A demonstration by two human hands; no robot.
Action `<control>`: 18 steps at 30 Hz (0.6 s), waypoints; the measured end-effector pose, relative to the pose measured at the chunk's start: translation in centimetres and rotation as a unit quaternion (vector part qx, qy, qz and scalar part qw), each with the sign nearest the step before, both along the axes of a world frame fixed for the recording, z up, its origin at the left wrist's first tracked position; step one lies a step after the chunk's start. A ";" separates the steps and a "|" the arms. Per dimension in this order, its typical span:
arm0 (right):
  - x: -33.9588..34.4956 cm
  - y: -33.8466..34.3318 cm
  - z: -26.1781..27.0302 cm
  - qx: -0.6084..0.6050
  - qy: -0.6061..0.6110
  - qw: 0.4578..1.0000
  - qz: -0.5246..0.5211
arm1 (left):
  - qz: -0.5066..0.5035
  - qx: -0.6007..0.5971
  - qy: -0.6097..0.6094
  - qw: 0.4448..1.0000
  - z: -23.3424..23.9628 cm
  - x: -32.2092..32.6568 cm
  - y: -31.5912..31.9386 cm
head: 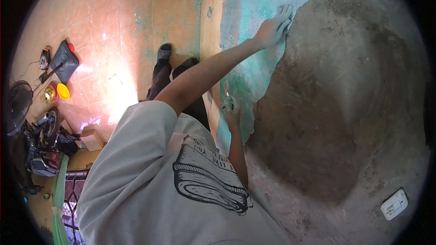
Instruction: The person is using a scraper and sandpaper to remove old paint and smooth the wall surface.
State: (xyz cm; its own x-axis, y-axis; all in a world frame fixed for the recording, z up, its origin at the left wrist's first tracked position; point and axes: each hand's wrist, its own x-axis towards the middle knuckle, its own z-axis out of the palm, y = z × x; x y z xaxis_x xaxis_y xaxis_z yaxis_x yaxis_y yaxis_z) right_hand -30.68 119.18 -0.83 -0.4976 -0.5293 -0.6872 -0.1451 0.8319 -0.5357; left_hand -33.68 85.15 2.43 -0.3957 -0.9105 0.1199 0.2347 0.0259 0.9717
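Note:
My left hand (280, 23) reaches across to the wall, its fingers extended against the painted surface. The fingers look pale, as if dusty. They lie beside the ragged edge between the blue-green paint (253, 10) and a bare grey-brown plaster patch (320, 109). Lower on the picture, my right hand (232, 106) is closed around a small hand tool (227, 89) close to the green paint. A pale flat end of the tool sticks out past the fingers; its exact kind is unclear.
A wall socket (394, 205) sits at lower right. Tan skirting (209, 13) borders the orange tiled floor (136, 13). At left are a fan (20, 103), a black square base (65, 62), a yellow dish (63, 91), a motorcycle (47, 143), a cardboard box (92, 140) and a green curtain (60, 194).

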 end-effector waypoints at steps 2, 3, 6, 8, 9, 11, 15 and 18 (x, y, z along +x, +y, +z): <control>0.6 -0.2 -0.1 0.010 0.005 1.000 -0.006 | 0.012 -0.056 -0.009 0.998 -0.4 0.4 -0.9; 1.0 -0.1 -0.2 0.000 0.015 1.000 -0.008 | 0.012 -0.058 -0.008 0.998 -1.0 0.4 0.1; 1.0 0.5 -0.4 -0.021 0.025 0.999 0.001 | 0.015 0.015 -0.007 1.000 -2.3 0.2 7.0; 0.7 0.8 -0.5 -0.030 0.021 0.999 0.009 | 0.008 0.031 -0.011 0.999 -2.0 0.8 11.3; 0.4 0.7 -0.4 0.003 0.015 1.000 0.026 | -0.003 0.043 0.002 0.999 -1.8 1.2 12.6; 0.1 0.6 -0.4 0.037 0.010 0.998 0.044 | -0.014 0.055 0.016 0.998 -2.2 1.1 12.8; -0.4 1.9 -1.5 -0.013 0.025 1.000 0.015 | -0.001 0.028 0.002 1.000 -1.7 0.9 6.4; 0.6 1.1 -1.0 -0.012 0.011 1.000 0.000 | 0.022 0.000 -0.022 1.000 -1.9 1.1 5.9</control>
State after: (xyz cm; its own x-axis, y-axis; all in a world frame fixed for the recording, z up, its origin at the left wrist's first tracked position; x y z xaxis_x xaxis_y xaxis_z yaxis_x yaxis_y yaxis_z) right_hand -30.11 120.26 -1.79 -0.5114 -0.5458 -0.6637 -0.1574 0.8188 -0.5521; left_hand -32.54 91.05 0.53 -0.3604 -0.9271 0.1028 0.1901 0.0349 0.9811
